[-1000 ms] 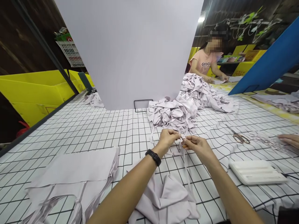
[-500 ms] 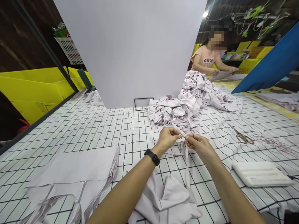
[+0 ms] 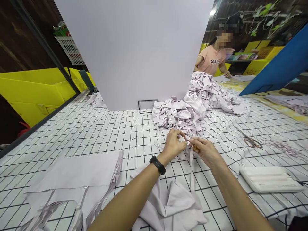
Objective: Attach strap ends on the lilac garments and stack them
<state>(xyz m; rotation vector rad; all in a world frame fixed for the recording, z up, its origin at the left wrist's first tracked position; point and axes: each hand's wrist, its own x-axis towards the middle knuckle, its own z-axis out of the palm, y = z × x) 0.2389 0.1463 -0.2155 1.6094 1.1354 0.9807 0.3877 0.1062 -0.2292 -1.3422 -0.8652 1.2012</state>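
My left hand and my right hand meet above the gridded table, both pinching the end of a narrow pale lilac fabric strap. The strap hangs down from my fingers to a crumpled lilac garment lying at the near table edge. A black band sits on my left wrist. The right fingers also seem to hold a small orange-tipped item, too small to name.
A flat stack of lilac pieces lies front left, a loose heap of the same cloth behind my hands. Scissors and a white tray lie to the right. A tall white board stands behind; another person works far right.
My hands stay together on the strap, fingers shifting slightly. The view has drifted a little, and a hand seen at the far right edge is gone from view.
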